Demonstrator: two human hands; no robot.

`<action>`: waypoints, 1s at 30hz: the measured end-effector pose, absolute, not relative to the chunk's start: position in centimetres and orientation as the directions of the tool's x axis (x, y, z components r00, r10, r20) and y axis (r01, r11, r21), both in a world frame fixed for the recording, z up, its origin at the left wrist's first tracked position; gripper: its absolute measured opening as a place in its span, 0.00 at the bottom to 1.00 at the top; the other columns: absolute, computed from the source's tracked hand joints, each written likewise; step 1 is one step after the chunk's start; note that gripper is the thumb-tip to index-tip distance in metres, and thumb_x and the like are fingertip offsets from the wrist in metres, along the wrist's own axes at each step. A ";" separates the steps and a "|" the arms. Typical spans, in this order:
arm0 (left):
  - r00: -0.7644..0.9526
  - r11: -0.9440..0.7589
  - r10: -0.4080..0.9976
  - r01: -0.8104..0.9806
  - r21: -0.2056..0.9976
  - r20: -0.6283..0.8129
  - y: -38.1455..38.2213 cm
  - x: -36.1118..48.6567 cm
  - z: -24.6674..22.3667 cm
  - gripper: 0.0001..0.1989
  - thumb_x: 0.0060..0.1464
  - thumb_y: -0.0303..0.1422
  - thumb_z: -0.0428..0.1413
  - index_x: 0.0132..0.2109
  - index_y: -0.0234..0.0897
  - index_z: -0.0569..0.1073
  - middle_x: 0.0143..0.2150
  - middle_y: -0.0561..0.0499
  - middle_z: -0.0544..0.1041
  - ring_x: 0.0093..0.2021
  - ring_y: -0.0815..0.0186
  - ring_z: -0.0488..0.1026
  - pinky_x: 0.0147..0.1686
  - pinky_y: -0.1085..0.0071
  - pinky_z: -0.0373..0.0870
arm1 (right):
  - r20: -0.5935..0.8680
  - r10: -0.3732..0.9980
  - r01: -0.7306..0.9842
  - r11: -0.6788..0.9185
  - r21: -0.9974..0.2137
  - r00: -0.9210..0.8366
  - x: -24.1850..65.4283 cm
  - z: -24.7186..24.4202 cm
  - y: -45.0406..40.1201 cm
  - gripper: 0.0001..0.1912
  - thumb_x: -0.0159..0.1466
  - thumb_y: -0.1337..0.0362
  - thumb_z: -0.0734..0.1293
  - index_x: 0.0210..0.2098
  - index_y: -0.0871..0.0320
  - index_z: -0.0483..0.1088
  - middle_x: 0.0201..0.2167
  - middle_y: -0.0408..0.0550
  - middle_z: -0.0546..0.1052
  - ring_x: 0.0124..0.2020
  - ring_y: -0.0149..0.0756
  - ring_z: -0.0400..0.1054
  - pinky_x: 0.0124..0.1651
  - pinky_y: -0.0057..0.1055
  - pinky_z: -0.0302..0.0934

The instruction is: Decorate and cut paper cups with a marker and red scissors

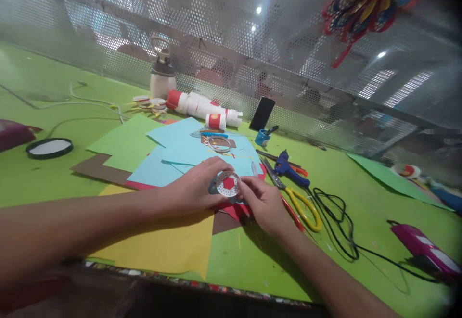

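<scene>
My left hand [204, 183] curls around a small round white piece [228, 184] with a red hexagon in its middle and a dotted ring. Its right edge is pinched between the thumb and fingers of my right hand [263, 202]. The piece is held up over the sheets, its patterned face toward me; what lies behind it is hidden by my left fingers. Under my hands are light blue paper [159, 161], yellow paper [162, 241] and part of a red sheet [234, 209].
Right of my hands lie yellow-handled scissors [306, 209] and a blue glue gun [288, 169] with a looping black cord [339, 222]. Behind stand a spray bottle [163, 80], white-and-red paper tubes [202, 106], a blue pot [263, 137] and a dark upright panel [263, 113]. A metal mesh [231, 44] borders the table.
</scene>
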State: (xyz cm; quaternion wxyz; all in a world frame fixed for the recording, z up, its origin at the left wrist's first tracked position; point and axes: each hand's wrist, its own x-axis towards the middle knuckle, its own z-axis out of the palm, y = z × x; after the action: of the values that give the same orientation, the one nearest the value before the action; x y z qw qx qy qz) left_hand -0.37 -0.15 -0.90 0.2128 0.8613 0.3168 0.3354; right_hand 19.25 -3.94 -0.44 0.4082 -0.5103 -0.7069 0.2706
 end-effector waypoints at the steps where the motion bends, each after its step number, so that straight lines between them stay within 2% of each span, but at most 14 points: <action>1: 0.552 -0.691 0.707 0.410 0.595 0.442 -0.3 -0.3 -0.9 0.18 0.51 0.31 0.61 0.50 0.41 0.69 0.48 0.48 0.73 0.49 0.58 0.71 0.49 0.61 0.69 | 0.295 0.945 0.498 0.325 -0.804 -0.140 19.2 -0.4 -4.1 0.12 0.65 0.57 0.64 0.38 0.57 0.76 0.33 0.48 0.81 0.33 0.39 0.74 0.37 0.34 0.68; 7: 0.526 -0.588 0.775 0.397 0.705 0.350 -1.0 -0.1 -0.6 0.19 0.51 0.28 0.59 0.50 0.42 0.67 0.47 0.50 0.72 0.46 0.62 0.71 0.45 0.66 0.70 | 0.251 0.965 0.493 0.255 -0.832 -0.076 18.9 0.3 -4.9 0.11 0.66 0.58 0.65 0.42 0.55 0.76 0.40 0.50 0.81 0.42 0.42 0.74 0.46 0.37 0.66; 14: 0.544 -0.551 0.788 0.417 0.722 0.287 -0.6 -0.2 -0.5 0.16 0.55 0.29 0.56 0.51 0.42 0.65 0.47 0.50 0.71 0.45 0.63 0.70 0.45 0.67 0.69 | 0.170 0.985 0.481 0.144 -0.865 0.012 19.2 -0.3 -4.7 0.11 0.66 0.59 0.64 0.45 0.55 0.73 0.44 0.52 0.79 0.47 0.43 0.73 0.50 0.43 0.66; 22: 0.563 -0.555 0.788 0.473 0.684 0.250 -0.3 -0.2 -1.2 0.20 0.55 0.29 0.56 0.55 0.42 0.64 0.49 0.47 0.71 0.48 0.60 0.71 0.48 0.64 0.68 | 0.133 0.991 0.498 0.130 -0.858 -0.030 19.9 -0.4 -4.6 0.11 0.66 0.60 0.64 0.46 0.52 0.73 0.45 0.52 0.79 0.47 0.44 0.73 0.49 0.44 0.67; 30: 0.553 -0.553 0.795 0.496 0.669 0.248 -0.5 0.1 -1.1 0.17 0.54 0.30 0.57 0.51 0.41 0.67 0.46 0.49 0.71 0.44 0.60 0.71 0.42 0.65 0.68 | 0.231 0.973 0.498 0.212 -0.841 -0.024 19.9 -0.3 -4.5 0.12 0.65 0.62 0.64 0.47 0.56 0.73 0.42 0.52 0.80 0.43 0.42 0.75 0.47 0.41 0.68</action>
State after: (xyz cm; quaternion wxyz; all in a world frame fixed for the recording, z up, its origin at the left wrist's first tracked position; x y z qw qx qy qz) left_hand 0.10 -0.47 -1.05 0.2733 0.8377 0.3855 0.2739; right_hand 19.94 -4.50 -0.32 0.4181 -0.5597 -0.6567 0.2841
